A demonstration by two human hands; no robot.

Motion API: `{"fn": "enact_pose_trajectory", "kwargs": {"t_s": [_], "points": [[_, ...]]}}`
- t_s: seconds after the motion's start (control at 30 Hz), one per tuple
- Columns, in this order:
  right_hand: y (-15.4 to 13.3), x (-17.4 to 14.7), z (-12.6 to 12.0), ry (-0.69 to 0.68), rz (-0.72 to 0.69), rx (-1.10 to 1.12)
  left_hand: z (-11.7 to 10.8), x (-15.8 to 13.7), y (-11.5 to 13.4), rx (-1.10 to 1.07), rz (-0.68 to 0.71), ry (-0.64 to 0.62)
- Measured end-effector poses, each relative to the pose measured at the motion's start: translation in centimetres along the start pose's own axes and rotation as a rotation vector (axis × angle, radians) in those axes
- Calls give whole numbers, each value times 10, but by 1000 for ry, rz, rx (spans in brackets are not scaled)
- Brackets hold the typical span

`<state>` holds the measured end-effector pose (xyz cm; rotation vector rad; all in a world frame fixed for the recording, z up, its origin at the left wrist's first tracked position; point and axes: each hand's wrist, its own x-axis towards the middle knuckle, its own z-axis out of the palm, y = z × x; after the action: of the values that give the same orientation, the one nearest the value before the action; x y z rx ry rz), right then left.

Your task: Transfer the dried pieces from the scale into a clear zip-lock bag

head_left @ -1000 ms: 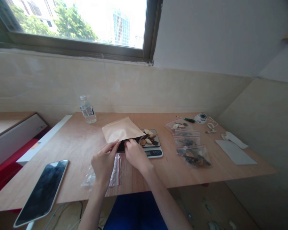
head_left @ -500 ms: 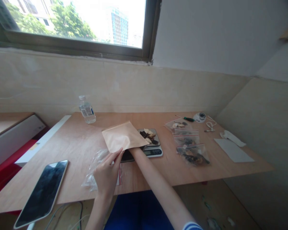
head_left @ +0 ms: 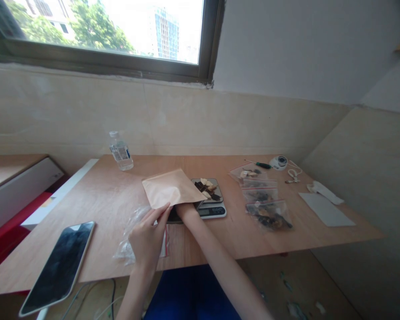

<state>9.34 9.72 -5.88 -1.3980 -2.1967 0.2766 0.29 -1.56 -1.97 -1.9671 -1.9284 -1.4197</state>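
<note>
Nearest us, in the lower left of the frame, the phone (head_left: 58, 266) lies dark on the table (head_left: 203, 242), unmoved across the three pictures. Just above the centre bottom, our left hand (head_left: 148, 238) rests over the empty plastic bag (head_left: 133, 238), its fingertips pinching the near edge of the pouch (head_left: 171, 189) to hold the mouth open. A second ago both hands worked at that mouth; now only the left one grips it.

Our right hand (head_left: 186, 210) has gone inside the pouch. Half a second ago the forearm ran deeper under the paper; now the wrist shows at the opening, so we judge the hand is drawing back a little or settling what it put in. Whether its fingers are closed or spread we cannot tell, for the paper hides them.

The pouch sits in the middle of the frame, tilted up, its far corner over the scale (head_left: 210, 202). Fewer pieces (head_left: 207, 189) lie on the scale's plate than a second ago, which suggests some have gone into the pouch.

Right of centre, three filled bags (head_left: 265, 202) lie in a row. Farther back, at the upper left of the table, stands a bottle (head_left: 120, 152); at the upper right lie a screwdriver (head_left: 258, 165) and a round tape (head_left: 279, 162).
</note>
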Motion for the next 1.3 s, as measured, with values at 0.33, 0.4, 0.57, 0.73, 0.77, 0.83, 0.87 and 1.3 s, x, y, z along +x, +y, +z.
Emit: {"fn": "enact_pose_trajectory", "kwargs": {"t_s": [0.33, 0.4, 0.57, 0.73, 0.77, 0.83, 0.87, 1.3], "points": [[-13, -63, -63, -107, -44, 196, -1, 10, 0, -28, -67, -34], [-17, -75, -75, -45, -86, 285, -3, 12, 1, -20, -101, -36], [-12, -104, -98, 221, -38, 599, -8, 24, 5, 25, -169, -18], [34, -123, -93, 474, 224, 716, -14, 59, 18, 72, -192, 56], [46, -125, -90, 498, 272, 721, -13, 71, 19, 76, -193, 91], [70, -124, -82, 525, 340, 733, -8, 97, 21, 68, -194, 124], [80, -123, -78, 529, 359, 736, -3, 110, 20, 60, -189, 115], [99, -109, -70, 346, 132, 219, 4, 72, 20, -212, -40, 406]]}}
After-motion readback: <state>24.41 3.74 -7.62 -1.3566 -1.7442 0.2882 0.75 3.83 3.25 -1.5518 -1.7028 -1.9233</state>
